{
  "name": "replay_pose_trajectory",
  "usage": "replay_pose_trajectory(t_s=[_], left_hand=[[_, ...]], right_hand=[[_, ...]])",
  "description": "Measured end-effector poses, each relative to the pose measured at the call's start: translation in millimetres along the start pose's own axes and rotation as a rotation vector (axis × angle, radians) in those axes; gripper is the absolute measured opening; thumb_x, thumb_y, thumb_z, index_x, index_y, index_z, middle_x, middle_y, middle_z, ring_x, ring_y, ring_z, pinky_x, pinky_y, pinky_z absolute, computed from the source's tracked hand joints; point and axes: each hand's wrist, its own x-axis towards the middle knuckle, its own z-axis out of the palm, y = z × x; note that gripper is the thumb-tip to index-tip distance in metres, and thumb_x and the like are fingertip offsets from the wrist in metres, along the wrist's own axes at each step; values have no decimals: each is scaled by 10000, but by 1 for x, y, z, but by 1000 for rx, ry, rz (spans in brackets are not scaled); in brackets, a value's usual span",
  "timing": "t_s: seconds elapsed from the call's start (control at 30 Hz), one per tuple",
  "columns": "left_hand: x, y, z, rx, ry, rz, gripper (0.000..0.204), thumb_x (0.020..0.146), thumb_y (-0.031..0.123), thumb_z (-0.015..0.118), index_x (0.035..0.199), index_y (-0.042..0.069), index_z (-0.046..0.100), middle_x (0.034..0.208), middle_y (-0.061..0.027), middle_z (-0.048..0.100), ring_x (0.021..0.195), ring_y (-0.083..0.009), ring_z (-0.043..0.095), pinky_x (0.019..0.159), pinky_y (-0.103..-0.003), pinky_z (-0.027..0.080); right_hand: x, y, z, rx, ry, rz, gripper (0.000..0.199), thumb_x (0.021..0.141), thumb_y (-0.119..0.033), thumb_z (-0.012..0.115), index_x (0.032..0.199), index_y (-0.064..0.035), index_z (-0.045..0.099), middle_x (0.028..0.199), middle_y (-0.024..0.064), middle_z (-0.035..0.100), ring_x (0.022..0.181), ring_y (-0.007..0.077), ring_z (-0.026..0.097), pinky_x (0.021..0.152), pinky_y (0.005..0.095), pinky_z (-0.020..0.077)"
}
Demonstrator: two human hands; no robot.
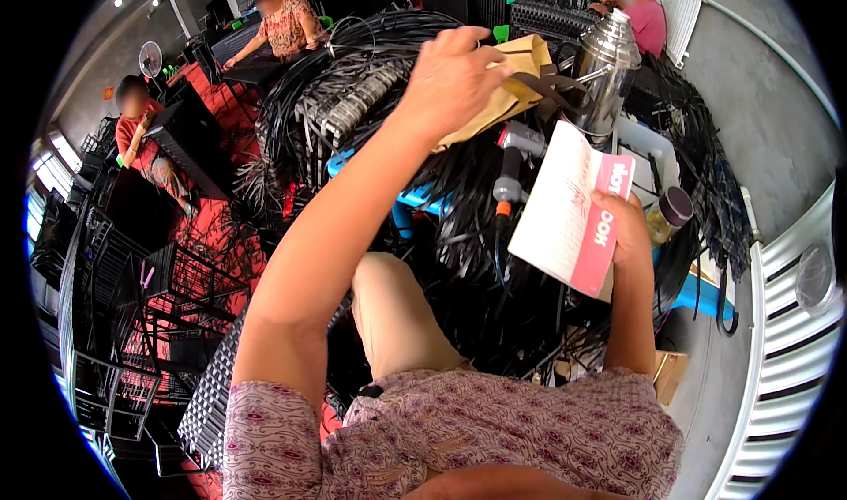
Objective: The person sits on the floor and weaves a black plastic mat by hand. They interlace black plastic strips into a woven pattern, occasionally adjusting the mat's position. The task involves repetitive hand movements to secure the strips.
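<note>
My left hand (452, 76) reaches far forward and grips a tan cloth bag (519, 75) with dark straps, held above a heap of black strips. My right hand (625, 228) holds a thin white and pink booklet (569, 207) by its right edge, tilted over my knee (388, 297). A grey hand tool with an orange collar (506, 175) lies between the bag and the booklet.
A steel flask (607, 59) stands beyond the bag, a small jar with a dark lid (672, 210) right of the booklet. Black strip bundles (353, 76) and black wire frames (150, 323) crowd the left. Three other people sit at the back. White railing (785, 323) at right.
</note>
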Motion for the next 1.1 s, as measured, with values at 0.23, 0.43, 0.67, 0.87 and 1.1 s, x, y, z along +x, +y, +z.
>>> replay_pose_trajectory(t_s=[0.23,0.43,0.67,0.87,1.1], left_hand=[[10,-13,84,-14,-605,-293,494,998,529,441,1093,148,741,1169,-176,660,1133,-332,595,988,-421,442],[-32,-46,79,-335,-479,-656,641,968,578,500,1044,-25,703,834,-185,705,810,-310,691,782,-404,532],[-75,-37,72,-567,23,-1024,260,829,74,706,1050,-61,721,819,-60,700,673,-97,621,643,-251,515],[-123,-50,75,-756,35,-854,795,804,14,635,1526,72,308,1020,-167,702,905,-248,677,797,-340,525],[-131,2,48,-199,-132,-472,925,809,-22,641,1577,140,151,902,-258,657,815,-446,647,742,-512,521]], right_hand=[[13,-26,3,21,7,-26,342,800,-66,680,1107,78,630,941,159,712,772,213,717,718,330,590],[38,-42,40,-27,-99,15,418,785,-81,693,1164,70,605,951,166,714,781,218,720,733,323,592],[88,-43,95,-153,-382,156,392,768,-71,694,1126,75,632,979,161,715,812,210,716,778,317,577],[120,-28,93,-500,-479,186,425,772,-88,667,1162,75,626,992,149,717,807,216,716,768,330,576],[207,-37,93,-805,-470,280,383,742,-43,630,1095,102,602,1008,197,686,866,292,707,802,415,577]])
